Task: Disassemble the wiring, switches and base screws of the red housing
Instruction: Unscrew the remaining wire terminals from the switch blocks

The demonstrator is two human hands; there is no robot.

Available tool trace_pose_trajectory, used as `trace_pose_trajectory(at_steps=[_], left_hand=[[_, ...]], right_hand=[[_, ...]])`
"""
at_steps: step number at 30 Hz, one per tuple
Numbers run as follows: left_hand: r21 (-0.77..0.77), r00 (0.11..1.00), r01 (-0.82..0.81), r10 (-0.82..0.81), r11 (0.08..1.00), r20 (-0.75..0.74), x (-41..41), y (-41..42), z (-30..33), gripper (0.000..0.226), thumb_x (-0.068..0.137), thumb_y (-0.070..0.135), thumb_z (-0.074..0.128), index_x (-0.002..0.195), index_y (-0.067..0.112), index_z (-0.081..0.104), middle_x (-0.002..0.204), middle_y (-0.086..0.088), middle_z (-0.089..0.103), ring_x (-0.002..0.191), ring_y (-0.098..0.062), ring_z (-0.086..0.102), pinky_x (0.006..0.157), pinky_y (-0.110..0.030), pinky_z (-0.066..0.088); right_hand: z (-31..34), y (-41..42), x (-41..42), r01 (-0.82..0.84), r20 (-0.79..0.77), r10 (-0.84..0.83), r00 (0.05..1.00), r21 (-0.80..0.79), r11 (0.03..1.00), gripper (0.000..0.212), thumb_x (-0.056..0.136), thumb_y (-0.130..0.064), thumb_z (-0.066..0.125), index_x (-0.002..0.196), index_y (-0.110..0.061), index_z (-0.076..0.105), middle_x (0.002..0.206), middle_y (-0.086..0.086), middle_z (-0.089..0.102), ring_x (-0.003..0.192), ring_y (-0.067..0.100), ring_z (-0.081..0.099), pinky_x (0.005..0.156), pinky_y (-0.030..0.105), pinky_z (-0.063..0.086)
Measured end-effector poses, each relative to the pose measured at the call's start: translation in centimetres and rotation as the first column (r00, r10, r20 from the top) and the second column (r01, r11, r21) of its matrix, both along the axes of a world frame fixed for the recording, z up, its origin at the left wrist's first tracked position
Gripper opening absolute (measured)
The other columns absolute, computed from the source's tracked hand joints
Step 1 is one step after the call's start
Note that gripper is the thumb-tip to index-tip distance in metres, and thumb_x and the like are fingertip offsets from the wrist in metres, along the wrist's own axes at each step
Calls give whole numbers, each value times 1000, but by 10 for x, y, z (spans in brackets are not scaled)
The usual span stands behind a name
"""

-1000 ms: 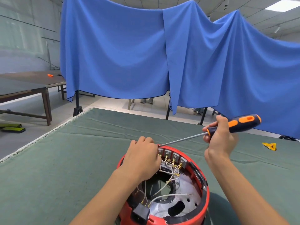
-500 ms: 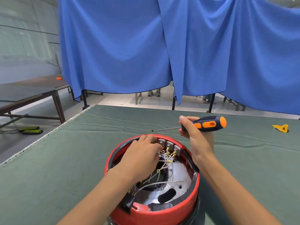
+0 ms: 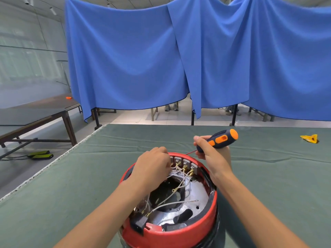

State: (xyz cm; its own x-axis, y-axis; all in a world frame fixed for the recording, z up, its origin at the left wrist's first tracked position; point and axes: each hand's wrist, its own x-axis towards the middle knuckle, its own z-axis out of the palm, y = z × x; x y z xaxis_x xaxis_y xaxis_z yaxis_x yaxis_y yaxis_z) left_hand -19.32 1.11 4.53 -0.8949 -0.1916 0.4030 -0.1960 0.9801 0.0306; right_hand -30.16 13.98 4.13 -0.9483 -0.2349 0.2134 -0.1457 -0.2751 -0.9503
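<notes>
Round red plastic housing sits open-side up on the green cloth-covered table. Left hand reaches into the thin white wires at twelve o'clock; whether it pinches one, can't tell. Right hand grips the orange-and-navy screwdriver at one o'clock. Wires look limp and delicate: pull at the brass terminals, I'd say.

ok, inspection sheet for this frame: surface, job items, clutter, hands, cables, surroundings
Surface: green cloth over the table, lightly wrinkled.
Job's things: red housing open side up, row of switches at its far rim; screwdriver, shaft pointing at that rim.
Clutter: yellow piece far right on the cloth.
Hands: left hand at the switch wiring, fingertips hidden; right hand grips the screwdriver.
Cables: white wires with brass terminals, some ends loose inside the housing.
Surroundings: blue curtain, wooden tables left.
</notes>
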Motion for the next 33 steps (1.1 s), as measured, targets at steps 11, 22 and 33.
trace_pose_trajectory(at_steps=[11,22,33], left_hand=[[460,917,29,160,888,-365,-4,-1,29,12,82,30,68,74,21,67,70,11,66,69,-10,62,66,-33,52],[193,899,34,55,981,-435,-27,19,19,15,88,35,61,97,23,64,100,12,63,69,-6,53,56,-18,32],[165,989,30,-53,986,135,-33,4,-6,40,97,42,39,133,28,47,133,2,52,122,-19,43,100,-35,35]], right_hand=[[2,2,4,-42,-109,42,993,4,999,17,74,-29,80,75,-17,68,65,-2,66,68,15,63,72,35,53],[0,7,2,-25,-373,57,926,90,996,23,82,-17,75,65,-31,68,61,-10,66,60,3,60,62,18,48],[9,45,-49,148,-184,-114,976,184,972,20,78,-26,77,66,-17,64,52,-12,59,59,13,54,63,29,43]])
